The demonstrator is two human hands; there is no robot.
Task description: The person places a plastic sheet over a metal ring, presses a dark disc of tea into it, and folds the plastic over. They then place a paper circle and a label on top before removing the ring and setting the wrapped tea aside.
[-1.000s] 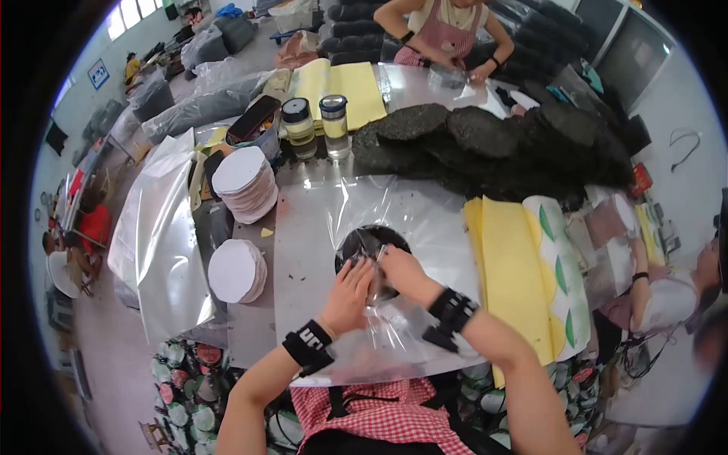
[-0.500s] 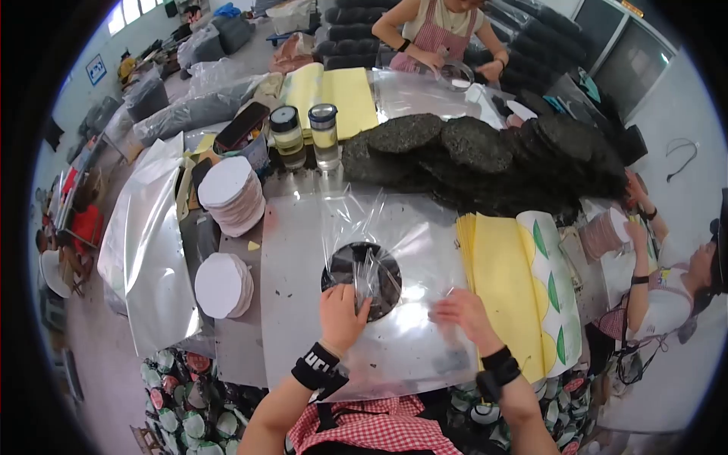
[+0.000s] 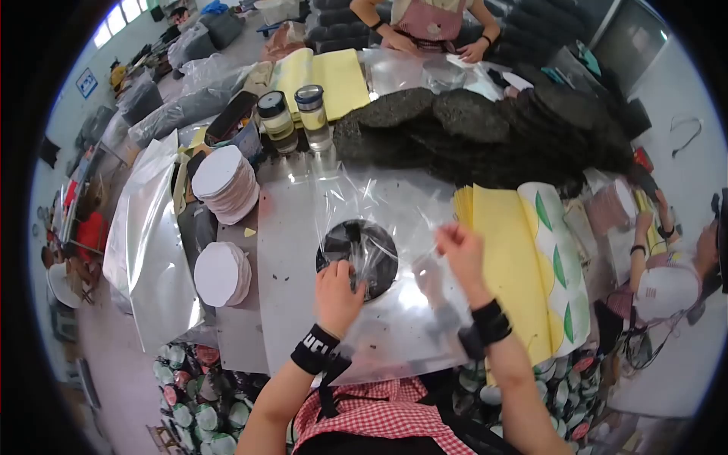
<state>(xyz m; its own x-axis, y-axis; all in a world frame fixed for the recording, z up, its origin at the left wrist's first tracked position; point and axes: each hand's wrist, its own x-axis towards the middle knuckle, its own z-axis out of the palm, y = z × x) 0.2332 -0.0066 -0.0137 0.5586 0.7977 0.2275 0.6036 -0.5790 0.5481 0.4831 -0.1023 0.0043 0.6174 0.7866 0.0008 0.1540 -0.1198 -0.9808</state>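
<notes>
Hands on clear film (image 3: pixel 379 189) over a dark disc (image 3: pixel 349 231)

Head view: the disc lies under the film, between the desk's (image 3: pixel 239 341) left and right edges. The left hand (image 3: pixel 339 296), fingers curled narrow, touches the film at the disc; whether it grips, I cannot tell. The right hand (image 3: pixel 461 254) pinches the film near yellow sheets (image 3: pixel 508 265). Stacked dark discs (image 3: pixel 470 117) line the far edge.

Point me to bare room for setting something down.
Bare tabletop: the near side of the nearer white stack, left of the pale sheet. Crowded: the black disc under the left hand; the back, with jars and dark slabs.
</notes>
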